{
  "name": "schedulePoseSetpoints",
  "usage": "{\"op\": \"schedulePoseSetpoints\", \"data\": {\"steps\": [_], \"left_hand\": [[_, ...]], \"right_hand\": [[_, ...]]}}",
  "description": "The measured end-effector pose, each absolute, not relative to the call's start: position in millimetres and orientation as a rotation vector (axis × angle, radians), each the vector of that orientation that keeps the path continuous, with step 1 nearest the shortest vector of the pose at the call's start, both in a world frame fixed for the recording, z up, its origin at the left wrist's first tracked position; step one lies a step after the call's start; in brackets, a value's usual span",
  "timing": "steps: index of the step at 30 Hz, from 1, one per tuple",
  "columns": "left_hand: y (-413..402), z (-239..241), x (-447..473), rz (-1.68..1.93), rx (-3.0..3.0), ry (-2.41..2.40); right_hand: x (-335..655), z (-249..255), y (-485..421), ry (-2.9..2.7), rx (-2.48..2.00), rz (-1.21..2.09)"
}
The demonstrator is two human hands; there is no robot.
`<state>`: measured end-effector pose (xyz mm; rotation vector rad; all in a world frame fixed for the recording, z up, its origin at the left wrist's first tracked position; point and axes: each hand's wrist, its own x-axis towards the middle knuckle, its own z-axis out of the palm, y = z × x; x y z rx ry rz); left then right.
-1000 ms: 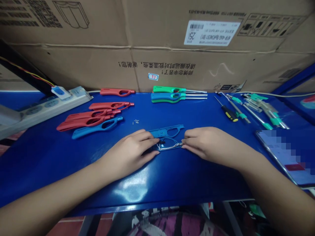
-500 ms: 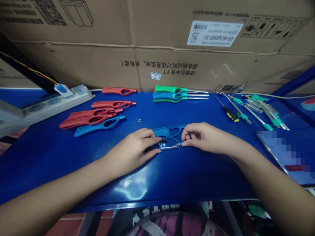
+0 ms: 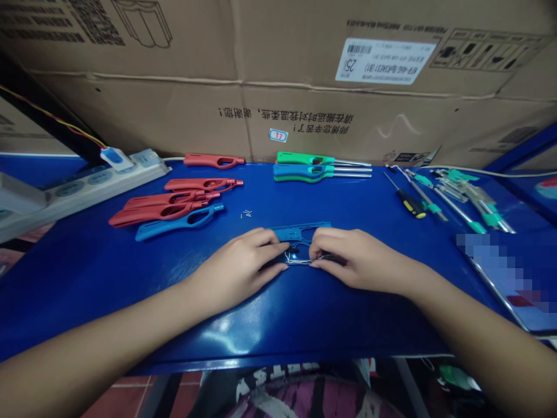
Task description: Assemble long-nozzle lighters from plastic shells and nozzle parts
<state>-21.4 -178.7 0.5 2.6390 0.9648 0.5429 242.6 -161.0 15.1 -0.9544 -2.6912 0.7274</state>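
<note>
My left hand (image 3: 248, 261) pinches the left end of an opened blue lighter half-shell (image 3: 296, 247), partly hidden by both hands. Thin white wires (image 3: 298, 261) and a small black part (image 3: 295, 251) lie inside it. With thumb and fingertips closed, my right hand (image 3: 348, 252) grips the wires at the right end of this shell. Just behind lies a second blue half-shell (image 3: 292, 233), flat on the table and close to both hands. Several tiny screws (image 3: 247, 213) are scattered beyond my left hand.
Red lighter handles (image 3: 163, 209) and a blue one (image 3: 174, 225) lie at left near a power strip (image 3: 100, 177). Long-nozzle lighters (image 3: 302, 172) rest against the cardboard box (image 3: 174, 116). A screwdriver (image 3: 409, 202), metal tubes (image 3: 461, 206) and a phone-like device (image 3: 500, 290) are at right.
My right hand has shifted left along the wires, nearer to my left hand, and covers more of the shells. My left hand keeps its hold. The view has shifted slightly.
</note>
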Motion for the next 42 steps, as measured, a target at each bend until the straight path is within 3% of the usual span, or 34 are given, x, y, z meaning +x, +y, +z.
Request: {"op": "schedulePoseSetpoints", "data": {"steps": [10, 21, 42], "left_hand": [[-179.8, 2.5, -23.3, 0.589, 2.648, 0.987], [-185.0, 4.4, -21.3, 0.483, 2.708, 1.032], [-198.3, 9.2, -23.2, 0.179, 2.917, 1.18]], "right_hand": [[245.4, 23.7, -158.8, -2.664, -0.882, 0.883], [241.9, 16.2, -160.4, -2.726, -0.912, 0.686], [239.6, 16.3, -159.5, -2.724, -0.912, 0.649]]}}
